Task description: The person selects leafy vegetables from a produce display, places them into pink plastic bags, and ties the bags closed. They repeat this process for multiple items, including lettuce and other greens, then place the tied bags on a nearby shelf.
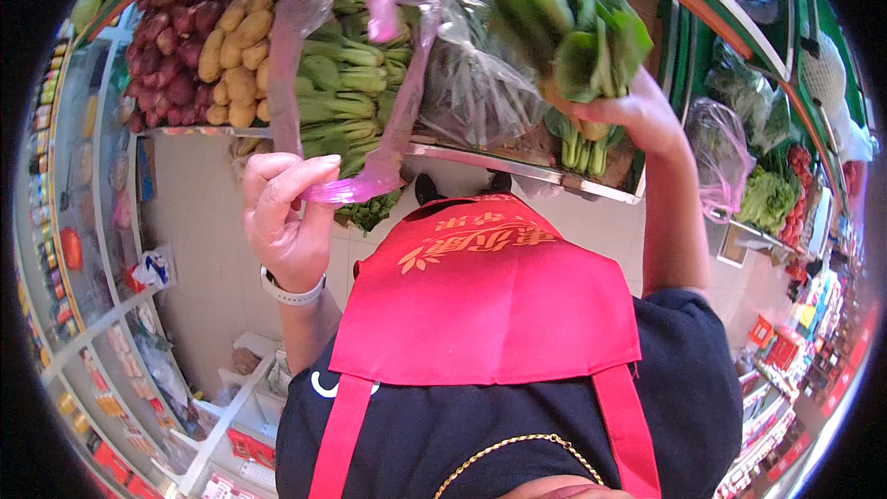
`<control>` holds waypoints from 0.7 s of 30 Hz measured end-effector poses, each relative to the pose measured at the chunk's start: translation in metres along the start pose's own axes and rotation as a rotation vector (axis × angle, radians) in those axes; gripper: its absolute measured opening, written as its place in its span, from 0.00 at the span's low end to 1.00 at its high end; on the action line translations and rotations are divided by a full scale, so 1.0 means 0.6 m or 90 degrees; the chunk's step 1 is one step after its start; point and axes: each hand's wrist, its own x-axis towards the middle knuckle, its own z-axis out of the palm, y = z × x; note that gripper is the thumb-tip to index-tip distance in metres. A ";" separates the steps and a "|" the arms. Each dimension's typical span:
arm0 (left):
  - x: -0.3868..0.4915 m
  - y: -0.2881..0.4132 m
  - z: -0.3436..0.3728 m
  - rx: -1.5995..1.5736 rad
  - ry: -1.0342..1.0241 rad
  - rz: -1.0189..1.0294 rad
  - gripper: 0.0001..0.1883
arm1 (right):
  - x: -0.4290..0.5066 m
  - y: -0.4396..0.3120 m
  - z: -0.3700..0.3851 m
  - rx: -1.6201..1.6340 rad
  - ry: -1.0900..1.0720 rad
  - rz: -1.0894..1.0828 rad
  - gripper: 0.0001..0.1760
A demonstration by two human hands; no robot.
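My left hand [287,211] pinches the bunched edge of a pink translucent plastic bag [284,69], which hangs away from me over a pile of leafy green vegetables [346,90]. Through its loop-like opening the pale stalks show. On the right, my right hand [624,114] grips a bunch of leafy greens [575,28] by the stalk end, its leaves pointing away and partly blurred. Below that hand a smaller bunch of greens [585,149] lies on the display shelf. Between the two hands sits a clear plastic bag [478,83], its contents hard to make out.
Red onions [173,55] and potatoes [242,48] are heaped at the left of the stand. Its metal edge [520,170] runs between me and the produce. Bagged vegetables [721,145] and lettuce [768,199] lie at right. Glass-fronted shelves [90,222] stand at left.
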 end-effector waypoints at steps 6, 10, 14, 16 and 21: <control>0.024 0.004 0.036 -0.046 -0.028 -0.001 0.14 | -0.151 0.294 -0.115 0.072 0.446 0.206 0.43; 0.027 0.009 0.038 -0.033 -0.036 0.016 0.14 | -0.218 0.510 -0.175 -0.142 0.582 0.232 0.51; 0.018 0.018 0.031 -0.014 -0.044 -0.003 0.15 | -0.221 0.639 -0.189 -0.381 0.623 0.561 0.73; 0.009 0.023 0.017 0.029 -0.044 -0.008 0.15 | -0.193 0.615 -0.173 -0.454 0.550 0.680 0.74; -0.005 0.039 -0.019 0.061 0.022 -0.024 0.15 | -0.172 0.541 -0.191 -0.654 0.674 0.264 0.54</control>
